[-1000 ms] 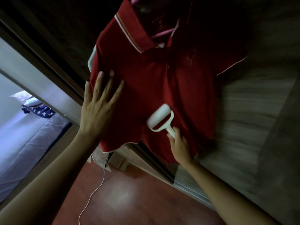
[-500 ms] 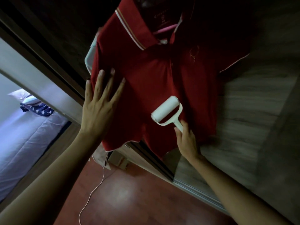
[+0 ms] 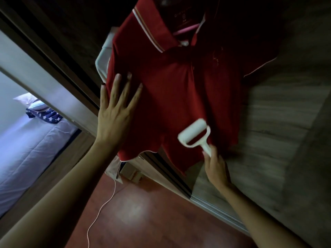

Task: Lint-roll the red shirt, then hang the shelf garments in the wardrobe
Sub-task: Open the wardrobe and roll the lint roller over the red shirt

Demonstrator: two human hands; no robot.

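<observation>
While the red shirt (image 3: 179,90) is hanging on a pink hanger (image 3: 184,30) against the wood-grain wardrobe door (image 3: 279,111), I am working on its front with both hands; only the head view is available, and it is dim and tilted.

Head view, all places given relative to the shirt:

- My left hand (image 3: 114,115) is lying flat on the shirt's left side panel, fingers straight and spread, pressing the cloth against the surface behind it. It is gripping nothing.
- My right hand (image 3: 215,167) is sitting just below the shirt's lower hem, fingers curled round the handle of the white lint roller (image 3: 195,136).
- The roller's drum is lying on the shirt's lower front, tilted, just above the hem and well apart from my left hand.
- The collar, with its pale striped edge, is folding open at the top of the shirt, where the hanger is showing through.
- A pale garment edge (image 3: 103,58) is peeking out behind the shirt's left shoulder.
- Below the shirt, a reddish floor (image 3: 143,212) is carrying a thin white cable (image 3: 100,212).
- Far left of the shirt, a bed (image 3: 26,149) with a star-patterned cloth (image 3: 44,117) is showing through an opening.
</observation>
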